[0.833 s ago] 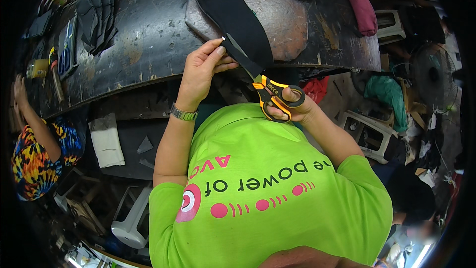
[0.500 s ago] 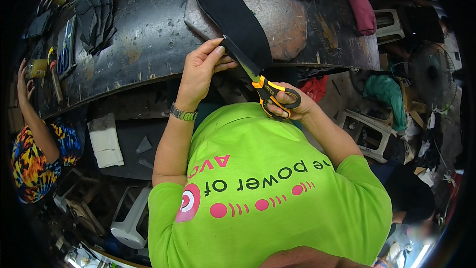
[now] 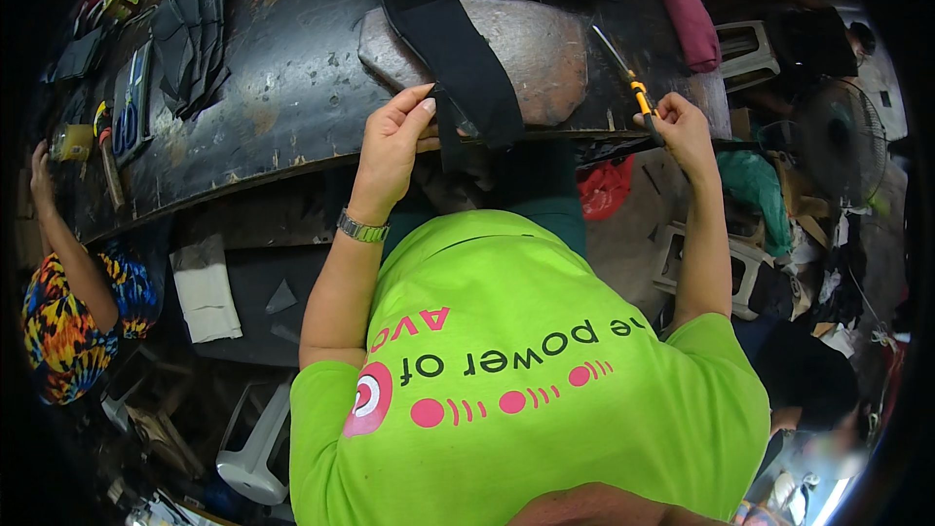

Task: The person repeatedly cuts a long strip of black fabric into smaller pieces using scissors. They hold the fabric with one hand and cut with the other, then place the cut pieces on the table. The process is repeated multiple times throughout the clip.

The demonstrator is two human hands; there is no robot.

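Note:
A long band of black fabric (image 3: 467, 63) runs from the far edge of the table down over its near edge. My left hand (image 3: 394, 141) is closed in a pinch at the band's near left edge, where a narrow black strip (image 3: 449, 136) hangs below the fingertips. Whether that strip is joined to the band cannot be made out. Off to the right, my right hand (image 3: 685, 127) grips scissors (image 3: 638, 93) with yellow and black handles. Their blades look closed, point away to the far left and are apart from the fabric.
Under the band lies a worn brown board (image 3: 550, 68) on the dark table (image 3: 292, 88). Stacked black pieces (image 3: 190, 34), a hammer (image 3: 109, 151) and blue-handled scissors (image 3: 125, 122) lie left. A maroon roll (image 3: 687, 15) sits right. Another person's arm (image 3: 73, 244) reaches in at far left.
My right hand has carried the scissors away from the fabric, to the right and farther up, turning the blades toward the far side. My left hand stays nearly in place, still pinching.

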